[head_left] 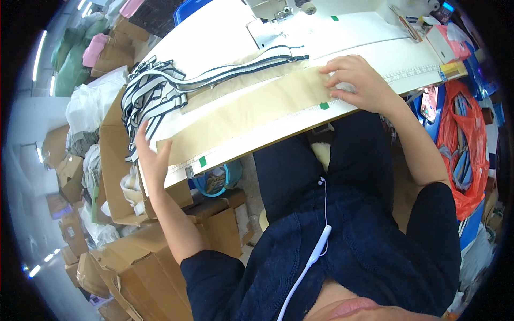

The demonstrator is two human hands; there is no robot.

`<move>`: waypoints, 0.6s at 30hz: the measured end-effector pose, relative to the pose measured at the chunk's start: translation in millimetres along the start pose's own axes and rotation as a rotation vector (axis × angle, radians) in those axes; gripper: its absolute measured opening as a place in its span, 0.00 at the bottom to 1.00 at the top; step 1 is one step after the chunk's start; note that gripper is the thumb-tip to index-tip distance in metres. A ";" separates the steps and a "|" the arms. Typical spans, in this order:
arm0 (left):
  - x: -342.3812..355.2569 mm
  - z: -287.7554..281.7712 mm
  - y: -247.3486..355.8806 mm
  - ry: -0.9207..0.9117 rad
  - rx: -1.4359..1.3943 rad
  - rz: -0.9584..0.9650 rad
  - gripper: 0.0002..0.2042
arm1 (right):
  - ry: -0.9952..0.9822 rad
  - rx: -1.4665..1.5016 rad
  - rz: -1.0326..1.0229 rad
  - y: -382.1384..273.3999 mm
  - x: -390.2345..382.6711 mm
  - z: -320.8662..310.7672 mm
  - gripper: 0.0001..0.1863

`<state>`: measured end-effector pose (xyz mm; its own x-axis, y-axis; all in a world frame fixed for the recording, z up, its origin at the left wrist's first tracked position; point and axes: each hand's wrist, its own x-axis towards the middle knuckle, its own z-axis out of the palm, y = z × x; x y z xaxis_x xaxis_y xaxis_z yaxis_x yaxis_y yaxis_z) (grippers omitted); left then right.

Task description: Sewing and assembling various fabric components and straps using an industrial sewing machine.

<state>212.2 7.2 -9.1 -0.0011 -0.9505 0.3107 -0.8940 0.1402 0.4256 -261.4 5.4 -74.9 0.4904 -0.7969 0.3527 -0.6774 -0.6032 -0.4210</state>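
Left hand (152, 163) splayed wide, beside beige fabric strip (246, 115), right hand (368, 85) arched, wide, at its right end

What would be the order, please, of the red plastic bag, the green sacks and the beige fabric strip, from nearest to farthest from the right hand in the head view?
1. Beige fabric strip: its right end lies at the fingertips of the right hand.
2. Red plastic bag: off to the right, beside the table.
3. Green sacks: far left background.
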 end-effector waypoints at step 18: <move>45.9 78.2 131.6 -0.403 -0.330 0.526 0.16 | 0.022 0.344 0.215 14.6 50.9 -8.7 0.06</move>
<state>59.4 -39.6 -5.3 -0.6136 -0.7540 0.2345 -0.5488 0.6208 0.5599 -251.0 -43.7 -55.8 0.3430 -0.9075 0.2424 -0.5382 -0.4013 -0.7411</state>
